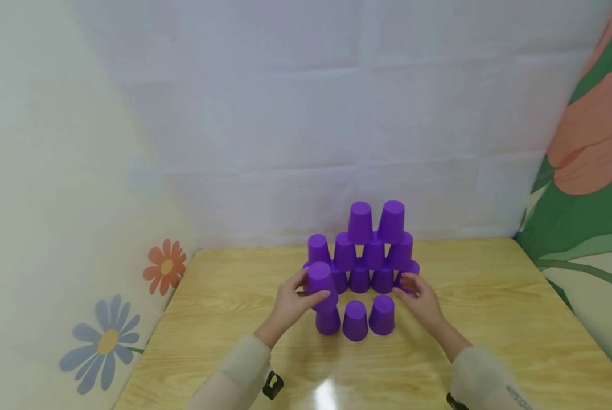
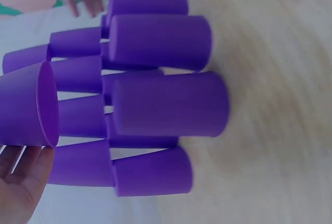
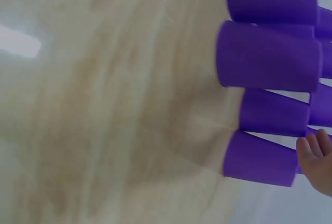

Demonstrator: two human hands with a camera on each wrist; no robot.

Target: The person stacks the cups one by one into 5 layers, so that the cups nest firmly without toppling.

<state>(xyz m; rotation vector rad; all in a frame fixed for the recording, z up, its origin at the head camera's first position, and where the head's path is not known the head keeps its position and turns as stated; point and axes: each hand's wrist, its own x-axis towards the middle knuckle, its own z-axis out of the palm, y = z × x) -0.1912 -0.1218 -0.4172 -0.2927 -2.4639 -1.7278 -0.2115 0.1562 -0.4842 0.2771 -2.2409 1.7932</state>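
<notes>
My left hand (image 1: 292, 302) holds an upside-down purple cup (image 1: 320, 279) between thumb and fingers, over the leftmost of three front cups. In the left wrist view the held cup (image 2: 21, 105) shows its rim, clear of the front cups there. The other two front cups, the middle one (image 1: 355, 322) and the right one (image 1: 382, 315), stand upside down on the table. My right hand (image 1: 419, 299) is beside the right end of the stacked cups behind, its fingers loosely bent with nothing between them. It overlaps the bottom right cup (image 1: 413, 269) in the head view.
Behind the front cups rises a tiered stack of purple cups, with two at the top, a left one (image 1: 360, 223) and a right one (image 1: 391, 222). The wooden table (image 1: 490, 319) meets a white sheet (image 1: 265, 125) at its back edge. Painted walls flank both sides.
</notes>
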